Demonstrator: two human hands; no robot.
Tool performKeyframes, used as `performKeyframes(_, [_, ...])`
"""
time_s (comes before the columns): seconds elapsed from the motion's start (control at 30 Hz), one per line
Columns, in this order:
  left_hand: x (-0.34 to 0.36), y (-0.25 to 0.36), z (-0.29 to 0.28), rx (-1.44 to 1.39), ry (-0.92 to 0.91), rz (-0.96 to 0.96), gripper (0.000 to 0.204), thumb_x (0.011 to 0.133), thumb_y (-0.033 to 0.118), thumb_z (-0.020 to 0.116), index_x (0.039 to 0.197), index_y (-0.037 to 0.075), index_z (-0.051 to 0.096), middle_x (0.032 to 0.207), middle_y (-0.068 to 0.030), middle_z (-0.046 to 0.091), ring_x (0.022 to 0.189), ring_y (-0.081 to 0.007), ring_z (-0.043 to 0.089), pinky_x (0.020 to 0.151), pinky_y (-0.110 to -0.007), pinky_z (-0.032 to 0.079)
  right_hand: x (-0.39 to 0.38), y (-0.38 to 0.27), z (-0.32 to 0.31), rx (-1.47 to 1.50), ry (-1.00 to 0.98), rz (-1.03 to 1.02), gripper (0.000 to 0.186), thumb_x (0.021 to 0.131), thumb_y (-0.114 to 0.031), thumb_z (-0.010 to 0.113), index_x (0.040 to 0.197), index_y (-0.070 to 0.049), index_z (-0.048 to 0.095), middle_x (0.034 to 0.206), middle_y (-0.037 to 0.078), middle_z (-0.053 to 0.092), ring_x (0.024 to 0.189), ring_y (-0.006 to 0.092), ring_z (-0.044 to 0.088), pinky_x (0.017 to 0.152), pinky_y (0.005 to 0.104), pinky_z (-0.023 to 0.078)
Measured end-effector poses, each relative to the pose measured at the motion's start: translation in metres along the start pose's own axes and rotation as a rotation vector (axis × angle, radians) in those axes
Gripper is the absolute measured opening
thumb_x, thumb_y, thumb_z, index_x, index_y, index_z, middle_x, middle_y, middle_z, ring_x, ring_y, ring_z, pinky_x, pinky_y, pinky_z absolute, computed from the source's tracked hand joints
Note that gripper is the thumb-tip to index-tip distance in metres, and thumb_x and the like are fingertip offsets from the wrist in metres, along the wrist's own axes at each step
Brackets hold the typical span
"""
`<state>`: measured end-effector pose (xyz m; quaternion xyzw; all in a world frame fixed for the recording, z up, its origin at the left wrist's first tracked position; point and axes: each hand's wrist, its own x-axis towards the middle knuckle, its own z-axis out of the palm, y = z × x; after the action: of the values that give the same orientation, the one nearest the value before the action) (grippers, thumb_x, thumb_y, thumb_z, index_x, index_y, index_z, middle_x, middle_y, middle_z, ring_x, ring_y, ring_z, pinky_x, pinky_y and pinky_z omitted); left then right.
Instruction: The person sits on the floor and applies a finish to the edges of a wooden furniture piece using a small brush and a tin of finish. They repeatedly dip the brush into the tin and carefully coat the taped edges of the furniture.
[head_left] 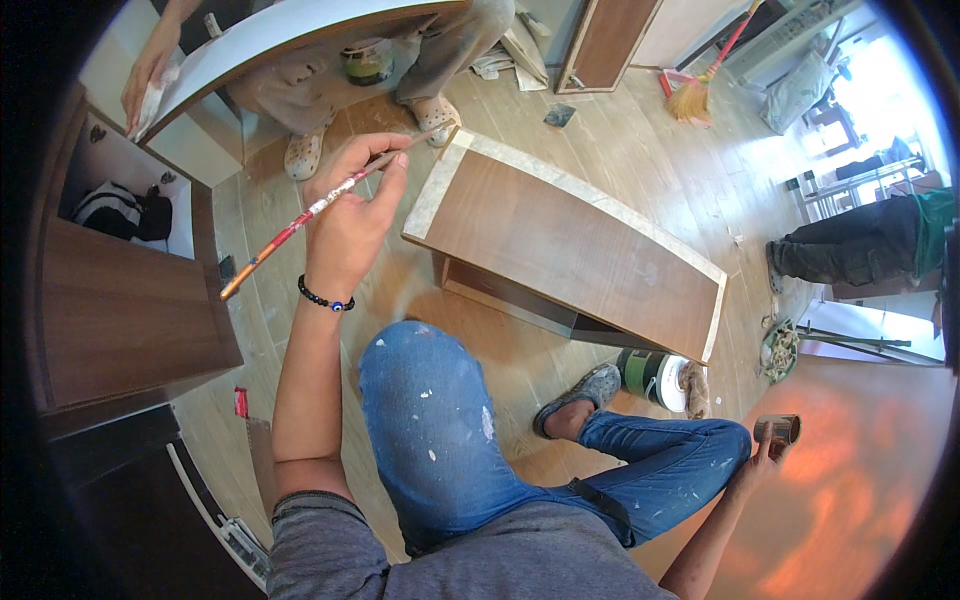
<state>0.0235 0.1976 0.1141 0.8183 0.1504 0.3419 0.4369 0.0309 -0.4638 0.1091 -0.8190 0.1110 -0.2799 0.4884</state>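
My left hand (345,225) is closed around a slim paintbrush (300,222) with a paint-spotted handle. The brush's tip reaches close to the far left corner of a brown wooden panel (570,250); whether it touches cannot be made out. Pale masking tape (590,197) runs along the panel's left, far and right edges. An open-sided box part shows beneath the panel. Low on the right, beside my knee, my right hand (768,457) grips a small tin can (785,428); what is inside it is hidden.
Behind the panel sits another person, one hand (152,70) on a curved white-edged board (300,30). A paint bucket (650,378) stands by my foot. Brown cabinets (130,310) line the left. Far off are a broom (690,100) and a standing person (860,245).
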Motion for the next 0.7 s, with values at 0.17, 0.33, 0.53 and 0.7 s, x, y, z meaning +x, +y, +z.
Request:
performKeyframes(0.17, [0.000,-0.001,0.001,0.011,-0.017,0.006,0.016,0.094,0.007,0.068,0.108,0.001,0.072,0.104,-0.0074,0.074,0.099,-0.0148,0.068,0.089,-0.029,0.051,0.001,0.003,-0.001,-0.014,0.016,-0.001,0.039,0.093,-0.014,0.076,0.127,0.001,0.062,0.119,0.010,0.066,0.109,0.0192,0.061,0.098,0.0351,0.046])
performKeyframes(0.33, [-0.003,0.003,-0.002,0.031,-0.044,-0.019,0.015,0.094,0.009,0.068,0.107,0.001,0.071,0.103,-0.0073,0.074,0.099,-0.0145,0.067,0.090,-0.029,0.050,0.000,-0.003,0.004,-0.037,0.000,0.005,0.041,0.093,-0.016,0.076,0.128,0.001,0.062,0.119,0.010,0.066,0.109,0.0191,0.061,0.099,0.0347,0.046])
performKeyframes(0.53, [-0.009,0.012,-0.010,0.013,0.012,0.009,0.013,0.092,0.007,0.066,0.103,0.000,0.070,0.097,-0.0107,0.073,0.092,-0.0197,0.070,0.083,-0.032,0.052,0.000,-0.002,-0.004,-0.070,-0.021,0.017,0.043,0.094,-0.017,0.075,0.129,0.001,0.061,0.119,0.010,0.064,0.109,0.0186,0.060,0.099,0.0350,0.047])
performKeyframes(0.7, [0.000,0.008,-0.007,-0.024,0.000,-0.040,0.013,0.096,0.010,0.067,0.105,0.002,0.070,0.102,-0.0062,0.072,0.101,-0.0155,0.065,0.093,-0.030,0.048,0.001,0.001,-0.001,-0.044,-0.025,-0.008,0.044,0.094,-0.018,0.075,0.131,0.001,0.059,0.121,0.010,0.063,0.110,0.0189,0.059,0.099,0.0354,0.047])
